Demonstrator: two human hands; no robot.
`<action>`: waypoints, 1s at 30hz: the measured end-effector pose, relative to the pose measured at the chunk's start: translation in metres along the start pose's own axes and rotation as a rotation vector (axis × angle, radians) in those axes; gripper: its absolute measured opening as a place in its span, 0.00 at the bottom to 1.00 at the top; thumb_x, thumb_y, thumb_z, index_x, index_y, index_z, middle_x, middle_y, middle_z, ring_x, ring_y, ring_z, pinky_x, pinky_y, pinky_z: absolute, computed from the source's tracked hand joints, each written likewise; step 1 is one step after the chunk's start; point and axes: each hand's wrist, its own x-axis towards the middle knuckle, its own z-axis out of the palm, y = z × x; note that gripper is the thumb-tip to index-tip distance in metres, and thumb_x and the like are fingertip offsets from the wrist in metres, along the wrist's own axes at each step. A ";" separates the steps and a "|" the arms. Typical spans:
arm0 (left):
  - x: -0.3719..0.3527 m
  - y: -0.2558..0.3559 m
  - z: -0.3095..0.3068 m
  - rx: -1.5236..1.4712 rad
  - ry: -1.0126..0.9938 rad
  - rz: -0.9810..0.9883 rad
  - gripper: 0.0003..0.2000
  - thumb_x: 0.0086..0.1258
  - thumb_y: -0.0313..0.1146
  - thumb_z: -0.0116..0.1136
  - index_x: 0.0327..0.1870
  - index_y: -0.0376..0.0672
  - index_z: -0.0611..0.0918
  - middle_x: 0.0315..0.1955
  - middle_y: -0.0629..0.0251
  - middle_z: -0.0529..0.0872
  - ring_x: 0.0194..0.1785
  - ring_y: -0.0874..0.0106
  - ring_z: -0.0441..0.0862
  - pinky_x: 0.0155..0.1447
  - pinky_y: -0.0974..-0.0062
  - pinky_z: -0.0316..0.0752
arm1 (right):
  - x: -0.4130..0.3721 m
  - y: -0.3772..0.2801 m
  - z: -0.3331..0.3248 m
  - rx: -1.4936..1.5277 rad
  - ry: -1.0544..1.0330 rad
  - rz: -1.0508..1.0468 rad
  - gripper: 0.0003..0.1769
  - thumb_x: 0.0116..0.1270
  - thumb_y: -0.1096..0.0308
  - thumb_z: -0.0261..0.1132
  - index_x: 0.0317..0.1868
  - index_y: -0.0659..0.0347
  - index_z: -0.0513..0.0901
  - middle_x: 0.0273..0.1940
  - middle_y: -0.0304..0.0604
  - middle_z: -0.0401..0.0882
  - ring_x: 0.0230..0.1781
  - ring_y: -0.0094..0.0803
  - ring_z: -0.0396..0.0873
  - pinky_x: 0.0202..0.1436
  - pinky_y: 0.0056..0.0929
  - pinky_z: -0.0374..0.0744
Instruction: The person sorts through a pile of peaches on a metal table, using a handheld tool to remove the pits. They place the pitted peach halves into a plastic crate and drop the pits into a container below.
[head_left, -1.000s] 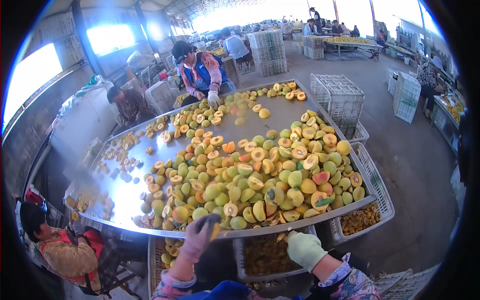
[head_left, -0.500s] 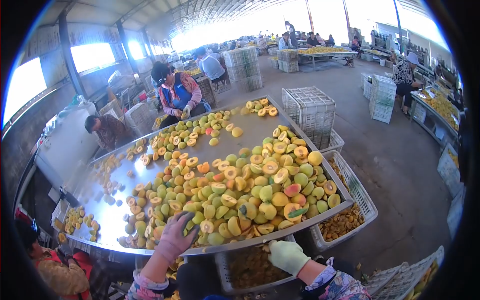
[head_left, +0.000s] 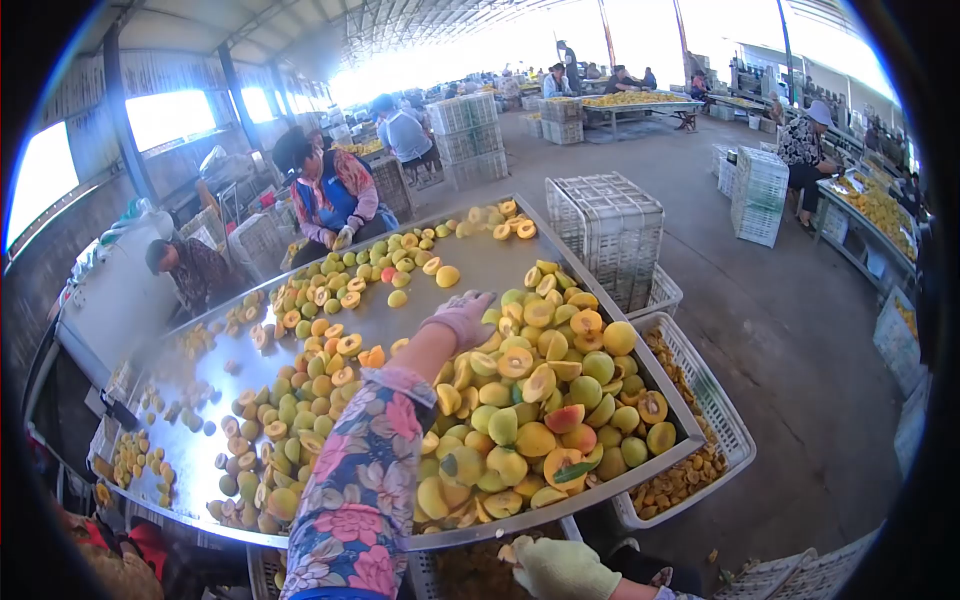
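Note:
My left hand (head_left: 465,318), in a pinkish glove and floral sleeve, reaches far across the metal table (head_left: 470,262). Its fingers are stretched out at the far edge of a heap of halved yellow-green peaches (head_left: 505,425), some with the cut face up and some with reddish skin. Below the table's near rim is my right hand (head_left: 565,570), in a pale glove, its fingers closed. A small pale bit shows at those fingertips; I cannot tell what it is. Behind this hand, a crate (head_left: 475,572) with brownish contents is partly hidden under the table.
A white crate (head_left: 735,445) of fruit pieces stands beside the table's right edge, with stacked crates (head_left: 610,230) beyond it. Across the table sits a person (head_left: 335,195) in a blue apron. Another person (head_left: 205,270) bends at the left. More crates (head_left: 760,195) and work tables stand farther back.
My left hand has moved from the near rim forward over the fruit to the heap's far side. My right hand has dropped lower, fingers still closed. The view has shifted slightly.

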 end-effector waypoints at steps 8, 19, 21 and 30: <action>0.105 0.009 0.052 0.167 -0.207 0.048 0.40 0.64 0.39 0.61 0.78 0.55 0.57 0.76 0.58 0.61 0.78 0.54 0.59 0.77 0.57 0.60 | 0.008 0.007 -0.018 0.010 -0.150 0.081 0.10 0.70 0.63 0.54 0.41 0.59 0.79 0.29 0.49 0.82 0.32 0.48 0.84 0.30 0.46 0.80; 0.110 0.009 0.055 0.076 -0.339 -0.192 0.42 0.56 0.51 0.69 0.74 0.54 0.67 0.74 0.51 0.59 0.73 0.47 0.64 0.73 0.53 0.67 | 0.015 0.017 0.000 0.141 -0.190 0.125 0.13 0.73 0.57 0.53 0.43 0.58 0.76 0.30 0.51 0.83 0.32 0.50 0.84 0.34 0.49 0.79; 0.108 -0.002 0.059 -0.027 -0.271 -0.184 0.38 0.58 0.50 0.67 0.71 0.51 0.70 0.70 0.50 0.67 0.70 0.49 0.69 0.71 0.56 0.69 | 0.014 0.014 -0.006 0.124 -0.178 0.093 0.11 0.72 0.60 0.53 0.44 0.57 0.76 0.30 0.51 0.83 0.30 0.50 0.83 0.33 0.48 0.79; -0.010 -0.032 0.015 -0.419 0.001 0.140 0.24 0.60 0.37 0.67 0.59 0.42 0.78 0.49 0.57 0.85 0.51 0.65 0.84 0.58 0.69 0.78 | 0.018 -0.003 -0.028 0.170 0.192 0.030 0.09 0.68 0.64 0.57 0.39 0.57 0.81 0.32 0.50 0.83 0.31 0.51 0.83 0.34 0.48 0.80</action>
